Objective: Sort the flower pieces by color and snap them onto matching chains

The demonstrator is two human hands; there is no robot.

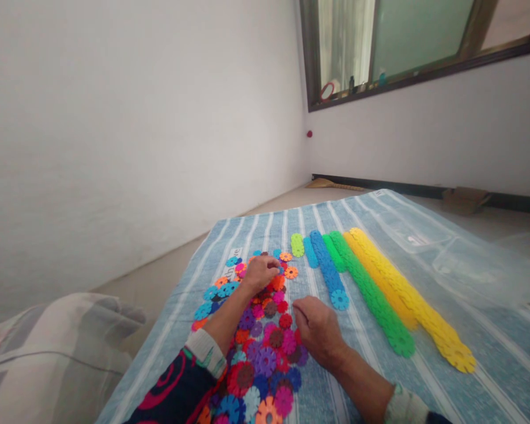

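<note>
A spread of flower-shaped plastic discs (265, 360) in many colours lies on the striped cloth (287, 227). Over its far end, my left hand (261, 274) is closed in a pinch, with a small blue disc (281, 271) at its fingertips. Orange discs (291, 272) lie just beyond those fingers. My right hand (318, 331) is curled beside the pile's right edge; what its fingers hold, if anything, is hidden. To the right, overlapping discs form long rows: a blue row (327, 262), a green row (366, 294) and a yellow row (406, 294). A short lime-green row (297, 245) sits farther left.
Clear plastic containers (477, 265) stand on the right side of the cloth. A white wall (159, 118) runs along the left. Checked fabric (48, 353) is at lower left. A broom (331, 185) and a cardboard piece (465, 199) lie on the floor beyond.
</note>
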